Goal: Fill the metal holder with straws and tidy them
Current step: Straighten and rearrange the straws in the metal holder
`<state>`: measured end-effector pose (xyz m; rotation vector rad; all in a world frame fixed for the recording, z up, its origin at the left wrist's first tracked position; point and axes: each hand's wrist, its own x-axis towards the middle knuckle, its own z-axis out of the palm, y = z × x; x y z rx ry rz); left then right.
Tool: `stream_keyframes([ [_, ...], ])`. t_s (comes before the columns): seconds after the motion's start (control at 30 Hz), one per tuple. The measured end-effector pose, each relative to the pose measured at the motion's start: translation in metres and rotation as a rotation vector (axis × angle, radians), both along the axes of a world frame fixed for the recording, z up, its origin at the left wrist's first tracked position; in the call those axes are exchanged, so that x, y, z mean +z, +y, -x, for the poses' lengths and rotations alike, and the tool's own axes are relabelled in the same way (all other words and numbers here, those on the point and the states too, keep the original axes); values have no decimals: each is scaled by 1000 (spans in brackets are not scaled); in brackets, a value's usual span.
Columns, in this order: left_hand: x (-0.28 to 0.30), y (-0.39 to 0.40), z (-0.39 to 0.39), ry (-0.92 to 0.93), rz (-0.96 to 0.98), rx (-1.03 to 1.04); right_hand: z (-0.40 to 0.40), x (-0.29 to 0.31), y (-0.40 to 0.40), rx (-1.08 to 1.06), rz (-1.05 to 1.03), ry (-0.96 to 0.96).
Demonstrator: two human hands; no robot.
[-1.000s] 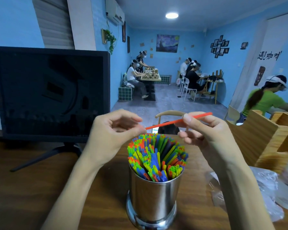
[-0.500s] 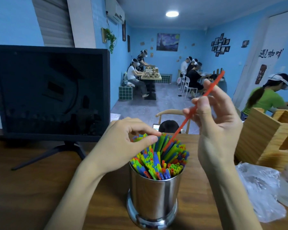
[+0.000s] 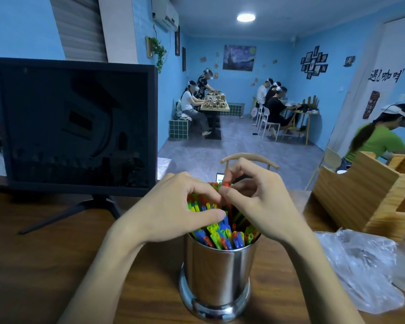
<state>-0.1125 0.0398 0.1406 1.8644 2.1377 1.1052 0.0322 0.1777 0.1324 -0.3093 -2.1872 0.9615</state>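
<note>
holder: the metal holder (image 3: 216, 274) is a shiny steel cylinder with a flared, rounded base, standing upright on the desk (image 3: 33, 265) right in front of me. You can see smeary reflections down its side.

straws: the straws (image 3: 222, 235) are thin plastic tubes in blue, green, yellow and red-orange, packed tight so their open round ends fan out above the rim. From here it looks pretty much full.

red straw: the red straw (image 3: 226, 184) stands nearly upright, down in the bundle; only its top bit pokes out between the fingers.

left hand: my left hand (image 3: 173, 206) is cupped over the left side of the bundle, fingers curled around the straw tops, thumb lying across the front.

right hand: my right hand (image 3: 260, 206) pinches the red straw between thumb and fingertips just above the other tips.

desk: dark brown wood, visible grain, a bit glossy.

other stuff: a black monitor (image 3: 75, 127) with a matte dark screen on a splayed stand to the left, a crinkly clear plastic bag (image 3: 360, 270) on the right, and a slatted light wooden box (image 3: 369, 197) behind it.

vs earlier: half a second ago the right hand was holding the red straw up high at a slant, only its lower end touching the bundle. Now it's gone way down in and the hand has dropped to the tips. A second ago both hands held it flat above the holder. The holder itself hasn't budged.
</note>
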Motion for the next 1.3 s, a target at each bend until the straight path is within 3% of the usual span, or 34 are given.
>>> stream_keyframes([
  [0.2,0,2,-2,10,-6,-102,0,-3,5,-94,-74,-59],
  [0.6,-4,10,0,30,-161,-46,1,2,4,-56,87,8],
  [0.73,-3,12,0,-50,-342,43,-2,4,5,-39,101,42],
  [0.87,1,13,-1,-214,-592,84,-5,5,3,156,131,-40],
  [1.07,12,5,0,-363,-905,114,-9,5,7,161,71,-132],
  [1.2,12,4,6,-476,-982,155,-10,10,6,179,197,101],
  [1.3,6,7,11,-448,-883,189,-15,18,5,136,357,321],
])
